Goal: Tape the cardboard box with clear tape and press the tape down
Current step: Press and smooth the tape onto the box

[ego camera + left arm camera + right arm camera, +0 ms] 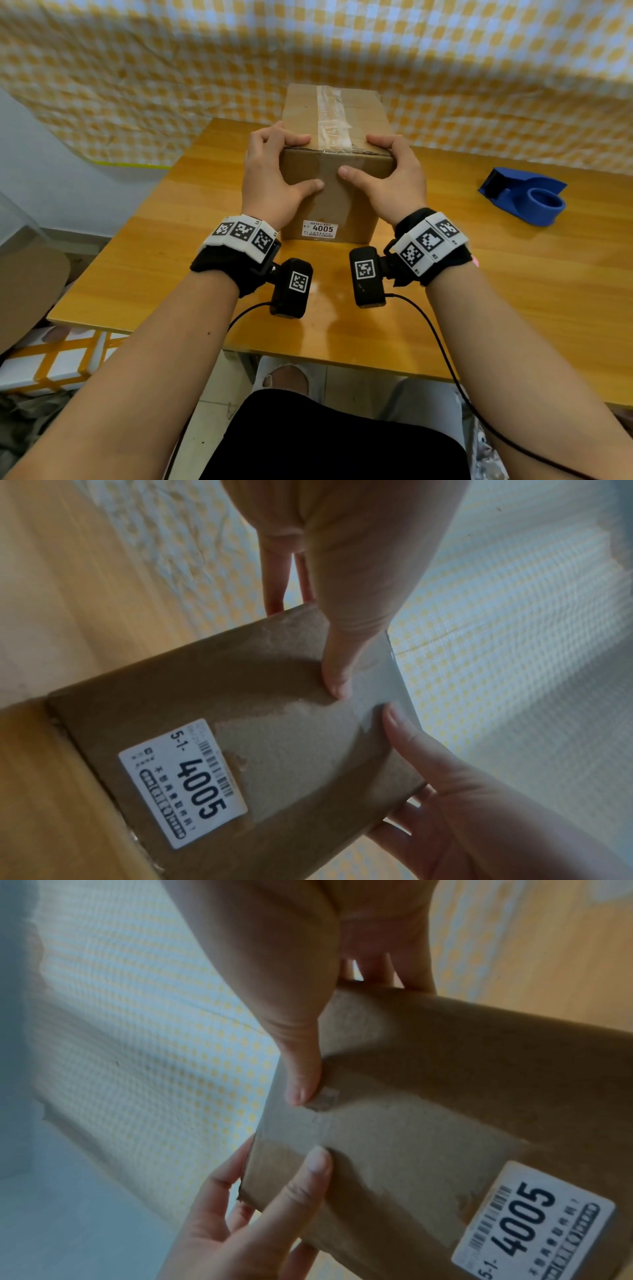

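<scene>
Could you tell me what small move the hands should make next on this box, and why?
Probably slide both thumbs down the front face, smoothing the tape end. The clear tape already runs along the top of the cardboard box, and the left hand and right hand grip the near top edge with thumbs pressed on the front face.

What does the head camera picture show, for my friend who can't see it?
Two hands, left hand and right hand, grip the near top edge of a brown cardboard box sealed with clear tape, thumbs pressing its front. A blue plastic tape dispenser sits right on the wooden table.
</scene>
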